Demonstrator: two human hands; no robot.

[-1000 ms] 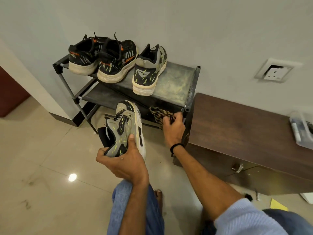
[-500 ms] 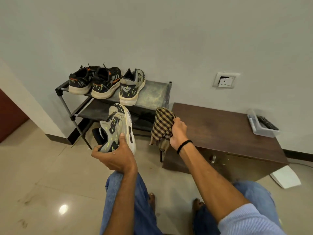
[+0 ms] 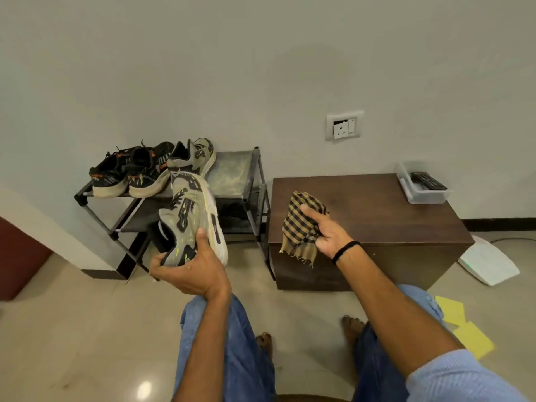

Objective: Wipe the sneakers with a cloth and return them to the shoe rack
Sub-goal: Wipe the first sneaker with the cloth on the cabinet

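Observation:
My left hand grips a grey sneaker with black and yellow-green marks by its heel, toe pointing up and away, in front of the shoe rack. My right hand holds a brown-and-black checked cloth bunched in its fingers, in front of the wooden cabinet and well to the right of the sneaker. The matching grey sneaker stands on the rack's top shelf beside two black sneakers with orange accents.
A dark wooden cabinet stands right of the rack, with a clear plastic box holding a remote on its far corner. A wall socket is above. Yellow papers and a white object lie on the tiled floor at right.
The view pulled back and up from the rack. My right hand took the cloth off the rack and carried it right, over the cabinet front. The left hand lifted the sneaker slightly.

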